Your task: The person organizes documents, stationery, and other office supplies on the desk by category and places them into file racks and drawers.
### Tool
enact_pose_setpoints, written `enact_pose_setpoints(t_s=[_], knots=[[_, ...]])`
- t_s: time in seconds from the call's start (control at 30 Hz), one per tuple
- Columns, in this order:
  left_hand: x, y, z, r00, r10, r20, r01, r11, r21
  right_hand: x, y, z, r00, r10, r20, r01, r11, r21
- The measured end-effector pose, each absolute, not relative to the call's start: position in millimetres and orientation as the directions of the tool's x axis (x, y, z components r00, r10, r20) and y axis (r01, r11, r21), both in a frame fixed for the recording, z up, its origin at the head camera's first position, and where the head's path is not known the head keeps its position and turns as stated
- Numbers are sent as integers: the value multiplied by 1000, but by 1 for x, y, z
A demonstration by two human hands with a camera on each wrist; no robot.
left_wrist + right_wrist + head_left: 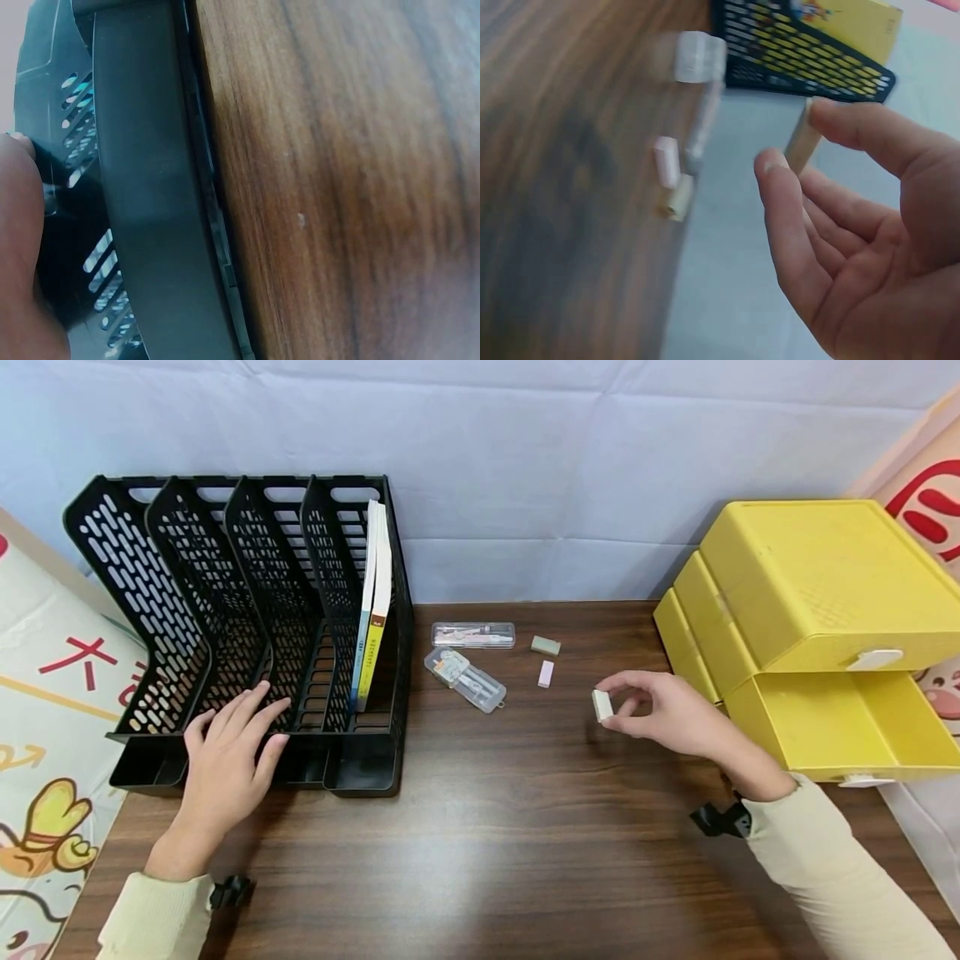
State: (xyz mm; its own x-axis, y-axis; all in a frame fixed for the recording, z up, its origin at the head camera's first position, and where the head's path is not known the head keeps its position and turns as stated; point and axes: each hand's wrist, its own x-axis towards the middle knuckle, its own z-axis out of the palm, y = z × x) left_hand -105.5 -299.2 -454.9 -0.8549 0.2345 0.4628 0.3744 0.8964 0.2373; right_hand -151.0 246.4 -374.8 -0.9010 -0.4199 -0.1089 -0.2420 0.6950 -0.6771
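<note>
Between thumb and fingertips, my right hand (pixel 667 714) pinches a small cream eraser (pixel 602 706), held over the table to the left of the yellow drawer unit (pixel 832 568). The right wrist view shows the same eraser (pixel 802 144) edge-on. A greenish eraser (pixel 545 646) and a pale pink one (pixel 545 674) lie on the tabletop, left of that hand. My left hand (pixel 228 764) rests with fingers spread at the front of the black file organizer (pixel 363 768); in the left wrist view, only part of this hand (pixel 22 247) appears at the edge.
Two clear plastic cases (pixel 474 635) with stationery inside lie beside the organizer. Thin books (pixel 372 602) stand in its rightmost slot. One lower drawer (pixel 847 727) of the yellow unit is pulled out. A white cloth (pixel 525 468) hangs behind the wooden table (pixel 480 843).
</note>
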Motion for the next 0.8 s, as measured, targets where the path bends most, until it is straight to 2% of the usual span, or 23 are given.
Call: enact_pose_setpoints(t_s=[0.2,0.47,0.63,0.8], knots=[[-106,-300,-456,-856,237,459,375,896,239,-141,266,-349,-869,-493,-45,-341,661,-669],[-106,-300,-456,-849,244,468,385,893,232,-134,309,-332,-855,-517,39,-412,630,-658],[-107,-299,-454,-849,244,469,384,895,228,-130,332,-324,-857,-514,31,-403,633,-661],[-105,-299,-454,-854,240,462,377,897,231,-129,350,-314,-877,-479,-45,-337,677,-654]])
